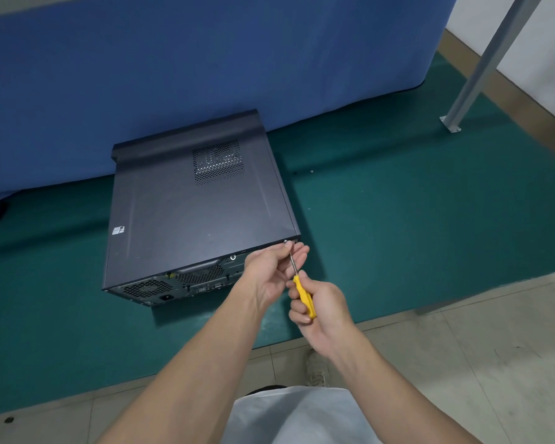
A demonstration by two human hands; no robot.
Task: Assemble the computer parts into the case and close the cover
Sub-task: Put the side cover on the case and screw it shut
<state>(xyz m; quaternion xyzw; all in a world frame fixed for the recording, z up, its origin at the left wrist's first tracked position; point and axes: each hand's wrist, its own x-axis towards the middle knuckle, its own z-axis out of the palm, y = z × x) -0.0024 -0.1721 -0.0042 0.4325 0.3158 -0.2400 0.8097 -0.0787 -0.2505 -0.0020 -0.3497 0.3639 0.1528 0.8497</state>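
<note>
Fingers [297, 315] of the right hand [321, 310] clamp the yellow screwdriver [304, 296]; left hand [269, 274] fingers pinch its shaft beside the screw [285, 241] at the closed computer case [199, 213], just beyond them on the green mat [398, 235].

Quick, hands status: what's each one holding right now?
Left hand: fingers pinch the screwdriver shaft near its tip, at the computer case rear corner.
Right hand: grips the screwdriver's yellow handle.

One computer case [199, 213], one yellow screwdriver [304, 298], one screw [285, 242], two hands (left hand [268, 272], right hand [322, 307]), one green mat [398, 235], one metal leg [481, 65].
</note>
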